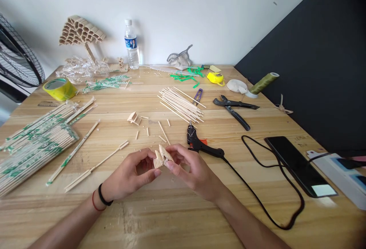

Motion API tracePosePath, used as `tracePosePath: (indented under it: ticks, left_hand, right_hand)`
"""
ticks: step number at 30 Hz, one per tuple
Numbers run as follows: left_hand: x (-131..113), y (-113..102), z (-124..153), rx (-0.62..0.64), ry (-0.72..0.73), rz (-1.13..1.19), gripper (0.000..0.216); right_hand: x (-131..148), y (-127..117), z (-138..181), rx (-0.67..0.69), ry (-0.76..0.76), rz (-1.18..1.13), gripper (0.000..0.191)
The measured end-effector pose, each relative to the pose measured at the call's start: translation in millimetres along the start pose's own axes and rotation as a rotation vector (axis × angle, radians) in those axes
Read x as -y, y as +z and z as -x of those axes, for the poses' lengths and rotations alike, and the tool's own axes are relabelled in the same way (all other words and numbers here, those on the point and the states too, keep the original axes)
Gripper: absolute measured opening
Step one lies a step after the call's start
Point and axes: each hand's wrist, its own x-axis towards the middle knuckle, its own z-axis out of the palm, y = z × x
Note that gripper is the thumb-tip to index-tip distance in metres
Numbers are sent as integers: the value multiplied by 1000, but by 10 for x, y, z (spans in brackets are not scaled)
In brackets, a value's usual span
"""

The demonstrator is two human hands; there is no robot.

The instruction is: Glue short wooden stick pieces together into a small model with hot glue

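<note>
Between my two hands is a small cluster of short wooden stick pieces (160, 156), held just above the table. My left hand (134, 171) pinches its left side, wearing a black band and a red cord at the wrist. Thumb and fingers of my right hand (191, 167) close on its right side. Beyond them lie loose cut stick pieces (148, 131) and a second small stick cluster (134, 118). A black glue gun (200, 144) rests to the right of my right hand, its nozzle toward the pile of thin wooden sticks (181, 105).
Wrapped chopstick packs (37, 146) cover the left side, with yellow tape (59, 89) behind. Black pliers (236, 110), a phone (297, 165), a cable and a power strip (340, 172) lie right. A stick-built tree shape (81, 31) and a bottle (132, 47) stand at the back.
</note>
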Motion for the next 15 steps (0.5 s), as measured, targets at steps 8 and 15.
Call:
tracePosePath:
  ticks: [8, 15]
  left_hand:
    - [-2, -1, -8, -17, -16, -58, 31]
    - [-8, 1, 12, -18, -26, -69, 31]
  right_hand:
    - [2, 8, 17, 10, 0, 30, 23]
    - [-4, -5, 15, 9, 11, 80, 26]
